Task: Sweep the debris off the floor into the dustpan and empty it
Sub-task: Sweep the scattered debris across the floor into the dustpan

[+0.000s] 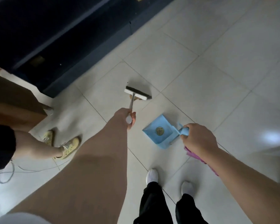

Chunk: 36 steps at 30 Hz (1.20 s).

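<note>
The floor (200, 62) is pale, shiny tiles, with dark blue furniture (55, 38) along one side. The left hand (128, 117) has its grip wrapped tight round the broom handle (132, 102). The broom head (137, 93) is on the floor, touching a small brown bit of debris (137, 98). The right hand (197, 138) has its grip closed round the handle of the blue dustpan (165, 122). The dustpan is down by the floor near the broom head, with a round clump of dirt (159, 131) inside.

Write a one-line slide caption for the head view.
Left hand grips white-headed broom beside brown debris; right hand holds light-blue plastic dustpan by its handle.
</note>
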Available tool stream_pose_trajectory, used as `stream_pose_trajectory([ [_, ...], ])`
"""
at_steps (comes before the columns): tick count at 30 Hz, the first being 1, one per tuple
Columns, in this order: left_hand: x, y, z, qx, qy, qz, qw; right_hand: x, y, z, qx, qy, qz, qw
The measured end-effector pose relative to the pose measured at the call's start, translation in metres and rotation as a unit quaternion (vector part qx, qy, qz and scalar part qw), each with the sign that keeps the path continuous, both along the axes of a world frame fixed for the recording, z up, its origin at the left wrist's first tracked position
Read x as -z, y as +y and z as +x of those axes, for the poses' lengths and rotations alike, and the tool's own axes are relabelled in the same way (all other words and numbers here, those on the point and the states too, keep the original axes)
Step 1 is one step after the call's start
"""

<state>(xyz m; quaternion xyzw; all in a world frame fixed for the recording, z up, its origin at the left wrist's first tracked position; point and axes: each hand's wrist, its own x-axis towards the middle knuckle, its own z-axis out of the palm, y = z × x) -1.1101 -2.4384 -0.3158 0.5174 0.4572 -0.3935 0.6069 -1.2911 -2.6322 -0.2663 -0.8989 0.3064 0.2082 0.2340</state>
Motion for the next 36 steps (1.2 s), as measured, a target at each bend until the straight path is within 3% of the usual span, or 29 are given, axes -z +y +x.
stream_pose_trajectory([
  [13, -0.026, 0.094, -0.23, -0.137, 0.039, 0.057, 0.988, -0.008, 0.005, -0.058, -0.154, -0.02, -0.013, 0.988],
  [17, -0.044, 0.112, -0.268, -0.158, 0.028, 0.076, 0.984, -0.01, 0.014, -0.073, -0.196, -0.02, -0.03, 0.98],
  [22, -0.072, 0.101, -0.239, -0.145, -0.056, 0.099, 0.983, -0.011, 0.01, -0.07, -0.188, -0.034, -0.032, 0.981],
  [26, -0.072, 0.073, -0.194, -0.113, -0.097, 0.068, 0.987, -0.018, 0.005, -0.047, -0.19, -0.048, -0.033, 0.98],
  [31, -0.063, 0.024, -0.11, -0.071, -0.129, 0.003, 0.989, -0.019, -0.006, 0.01, -0.151, -0.06, -0.022, 0.986],
  [36, -0.047, -0.018, -0.004, 0.011, -0.126, -0.002, 0.992, -0.015, -0.007, 0.067, -0.113, -0.03, -0.018, 0.993],
])
